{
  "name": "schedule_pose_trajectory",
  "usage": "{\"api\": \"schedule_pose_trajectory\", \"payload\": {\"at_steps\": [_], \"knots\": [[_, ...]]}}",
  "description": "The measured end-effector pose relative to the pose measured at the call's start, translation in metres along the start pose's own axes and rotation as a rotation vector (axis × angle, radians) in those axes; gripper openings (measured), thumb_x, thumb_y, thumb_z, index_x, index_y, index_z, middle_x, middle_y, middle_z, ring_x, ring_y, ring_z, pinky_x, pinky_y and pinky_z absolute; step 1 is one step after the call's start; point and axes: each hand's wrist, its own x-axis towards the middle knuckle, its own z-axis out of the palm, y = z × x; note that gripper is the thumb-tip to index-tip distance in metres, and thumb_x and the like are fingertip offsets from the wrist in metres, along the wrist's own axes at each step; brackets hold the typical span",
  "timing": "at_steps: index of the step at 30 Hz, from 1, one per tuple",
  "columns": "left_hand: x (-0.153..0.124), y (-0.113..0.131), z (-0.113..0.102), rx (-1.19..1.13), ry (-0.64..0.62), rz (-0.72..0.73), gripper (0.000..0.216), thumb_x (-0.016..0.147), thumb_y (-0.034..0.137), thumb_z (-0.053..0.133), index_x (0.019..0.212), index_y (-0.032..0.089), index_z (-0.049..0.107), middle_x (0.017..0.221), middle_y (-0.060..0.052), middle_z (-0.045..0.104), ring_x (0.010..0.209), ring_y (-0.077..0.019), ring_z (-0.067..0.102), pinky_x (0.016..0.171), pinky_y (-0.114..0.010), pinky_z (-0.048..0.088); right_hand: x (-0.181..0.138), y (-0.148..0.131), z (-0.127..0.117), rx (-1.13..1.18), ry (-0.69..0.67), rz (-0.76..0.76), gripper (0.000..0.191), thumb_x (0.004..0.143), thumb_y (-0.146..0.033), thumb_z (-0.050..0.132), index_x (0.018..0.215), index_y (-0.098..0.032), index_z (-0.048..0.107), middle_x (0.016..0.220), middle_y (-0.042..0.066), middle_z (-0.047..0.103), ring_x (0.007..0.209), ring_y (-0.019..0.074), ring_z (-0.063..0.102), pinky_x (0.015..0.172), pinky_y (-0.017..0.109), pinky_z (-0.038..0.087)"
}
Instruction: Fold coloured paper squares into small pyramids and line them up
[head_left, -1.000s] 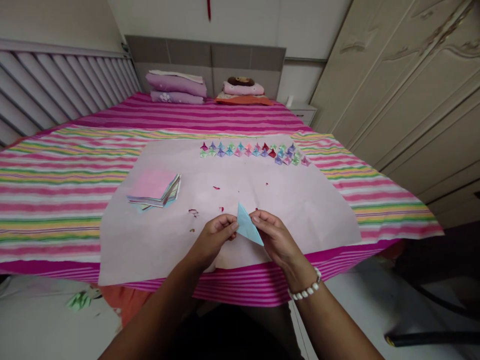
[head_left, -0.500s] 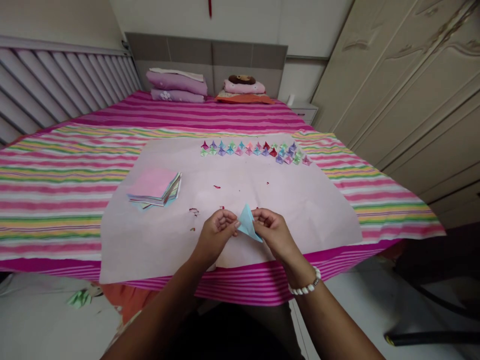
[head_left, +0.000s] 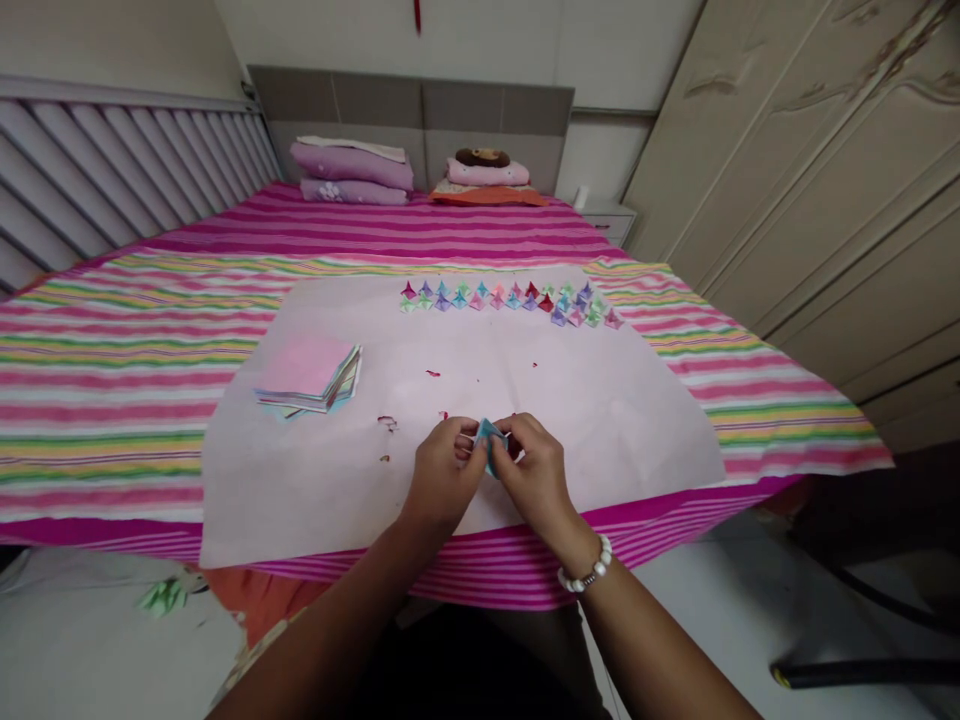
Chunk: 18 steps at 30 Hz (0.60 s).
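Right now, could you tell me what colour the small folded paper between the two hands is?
Light blue. The folded paper shows best in the head view, pinched between both hands.

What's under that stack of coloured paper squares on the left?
The paper stack lies on the big pale sheet, which covers the striped bedspread. Pink is the top square; edges of others show below. Whatever lies directly beneath the stack is hidden.

Light blue folded paper piece (head_left: 489,435): small, creased, mostly hidden, only its upper edges showing. Held raised just above the near middle of the pale sheet, pinched between left hand (head_left: 444,470) and right hand (head_left: 534,470).
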Motion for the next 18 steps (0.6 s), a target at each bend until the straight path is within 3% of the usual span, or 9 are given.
{"api": "schedule_pose_trajectory", "payload": {"at_steps": [6,9,11,15,18], "knots": [[0.001,-0.008,0.0,0.051,0.026,0.109,0.009,0.08,0.014,0.055,0.085,0.019,0.05,0.087,-0.006,0.066,0.07,-0.0155,0.064,0.067,-0.031,0.053,0.002,0.002,0.002,0.073,0.043,0.106,0.016,0.074,-0.009,0.052,0.079,-0.019,0.064,0.077,0.002,0.06,0.066,0.0149,0.055,0.058,0.027,0.043],[0.001,-0.011,-0.005,0.103,-0.024,0.298,0.011,0.083,0.009,0.047,0.08,0.019,0.052,0.104,-0.01,0.064,0.094,-0.0192,0.064,0.079,-0.035,0.053,0.004,0.006,0.003,0.199,0.047,0.212,0.013,0.072,-0.013,0.053,0.076,-0.019,0.065,0.074,0.001,0.06,0.061,0.0133,0.052,0.055,0.026,0.041],[0.002,-0.013,-0.01,0.128,-0.103,0.399,0.024,0.083,0.004,0.04,0.087,0.019,0.059,0.114,-0.01,0.061,0.108,-0.0203,0.059,0.089,-0.038,0.05,0.005,0.009,0.003,0.302,0.043,0.299,0.01,0.072,-0.017,0.056,0.075,-0.019,0.065,0.069,-0.001,0.059,0.056,0.0122,0.049,0.052,0.025,0.039],[0.004,-0.015,-0.017,0.15,-0.287,0.451,0.046,0.079,0.0,0.041,0.112,0.024,0.061,0.129,-0.008,0.058,0.119,-0.0204,0.054,0.101,-0.043,0.042,0.006,0.015,0.002,0.493,0.021,0.448,0.007,0.068,-0.023,0.063,0.073,-0.019,0.065,0.058,-0.003,0.056,0.052,0.012,0.047,0.05,0.025,0.038],[0.006,-0.017,-0.017,0.246,-0.258,0.458,0.048,0.075,0.007,0.057,0.117,0.03,0.061,0.127,-0.004,0.062,0.126,-0.0254,0.049,0.107,-0.05,0.032,0.008,0.015,0.001,0.597,0.015,0.507,0.008,0.064,-0.023,0.066,0.071,-0.019,0.064,0.055,-0.004,0.057,0.05,0.0122,0.048,0.049,0.025,0.039]]}}
